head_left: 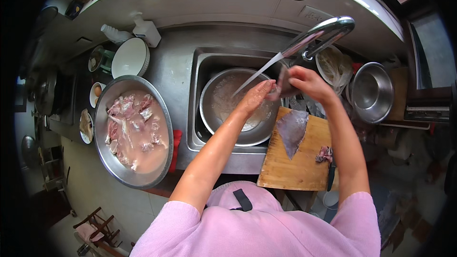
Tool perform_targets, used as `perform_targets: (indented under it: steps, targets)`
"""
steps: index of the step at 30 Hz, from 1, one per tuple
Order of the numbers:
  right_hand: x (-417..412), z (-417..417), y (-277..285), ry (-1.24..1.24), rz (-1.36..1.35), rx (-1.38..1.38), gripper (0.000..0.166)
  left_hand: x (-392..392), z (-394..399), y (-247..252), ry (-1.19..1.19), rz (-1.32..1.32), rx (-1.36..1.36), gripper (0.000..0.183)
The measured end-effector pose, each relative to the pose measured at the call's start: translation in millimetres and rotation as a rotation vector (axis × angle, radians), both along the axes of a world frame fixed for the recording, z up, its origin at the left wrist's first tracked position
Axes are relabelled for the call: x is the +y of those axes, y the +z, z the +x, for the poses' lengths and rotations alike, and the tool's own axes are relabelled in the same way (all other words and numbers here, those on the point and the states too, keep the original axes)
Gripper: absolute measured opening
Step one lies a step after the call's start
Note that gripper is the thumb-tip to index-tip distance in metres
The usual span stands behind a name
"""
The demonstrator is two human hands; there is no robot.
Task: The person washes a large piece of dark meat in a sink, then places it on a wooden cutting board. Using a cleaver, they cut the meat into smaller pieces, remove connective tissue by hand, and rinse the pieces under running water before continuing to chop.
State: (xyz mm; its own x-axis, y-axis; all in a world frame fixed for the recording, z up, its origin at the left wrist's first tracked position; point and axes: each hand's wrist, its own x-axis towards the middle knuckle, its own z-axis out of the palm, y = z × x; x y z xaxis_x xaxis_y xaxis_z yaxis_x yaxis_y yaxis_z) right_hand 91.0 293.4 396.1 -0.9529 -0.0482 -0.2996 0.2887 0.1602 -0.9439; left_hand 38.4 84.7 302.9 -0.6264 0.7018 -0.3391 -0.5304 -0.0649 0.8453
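Both hands are over the sink (191,114), at the right rim of a metal basin (209,125) filled with cloudy water. Between them is a thin, wet, pinkish-brown piece of meat or fish (283,80), blurred. My right hand (309,80) pinches its right side, while the fingers of my left hand (255,94) close on its left edge. Water (257,73) streams from the chrome faucet (317,35) into the basin. On the wooden cutting board (282,173), right of the sink, lie a grey triangular piece of skin (292,132) and a small raw scrap (324,154).
A large metal basin (134,185) of raw meat pieces (126,109) in pink water stands left, overhanging the counter's front. Behind it is a white bowl (130,57). A dark-handled knife (331,176) lies at the board's right edge. An empty steel bowl (371,91) sits farther right.
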Motion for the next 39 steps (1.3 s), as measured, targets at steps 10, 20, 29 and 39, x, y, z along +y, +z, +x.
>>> perform_targets:
  steps: [10, 20, 29, 39]
  targets:
    - [-116, -87, -171, -0.426, 0.122, 0.151, 0.022, -64, -18, -44, 0.225, 0.058, -0.055, 0.030]
    - [-122, -53, -165, -0.529, 0.042, -0.193, 0.048, -53, -24, -74, 0.300, -0.373, 0.350, 0.033]
    - [-122, -20, -142, -0.726, -0.255, -0.310, 0.028, -7, -53, -42, 0.330, -0.310, 0.095, 0.023]
    - [-92, 98, -96, -0.575, 0.373, 0.119, 0.022, 14, -46, -56, 0.251, -0.542, 0.589, 0.034]
